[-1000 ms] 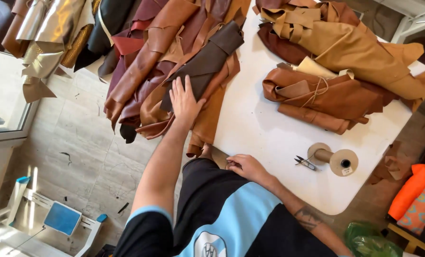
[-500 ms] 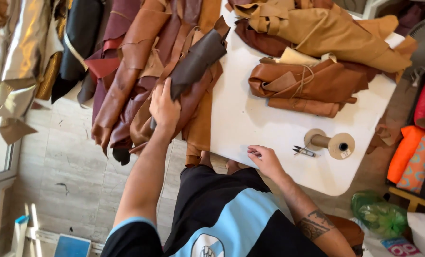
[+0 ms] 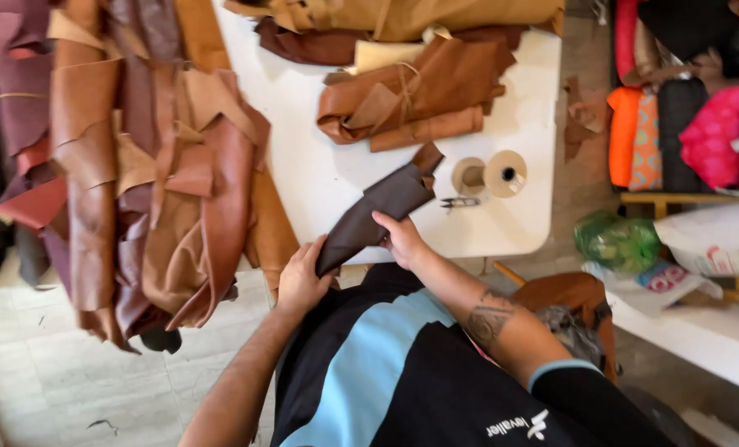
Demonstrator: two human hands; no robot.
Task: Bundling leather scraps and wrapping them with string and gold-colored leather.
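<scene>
White rectangular worktop [image 3: 320, 178] carries tan and brown leather bundles [image 3: 415, 91]; dark brown folded leather strip [image 3: 377, 213], smooth, matte, narrow, slants over the near worktop edge; left hand [image 3: 301, 280] closed round its lower end; right hand [image 3: 401, 240] pinches its middle; small snips [image 3: 460, 201] lie beside.

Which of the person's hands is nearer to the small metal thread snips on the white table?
Right. The right hand grips the dark brown leather roll just below-left of the small metal thread snips; the left hand holds the roll's lower end, farther away.
</scene>
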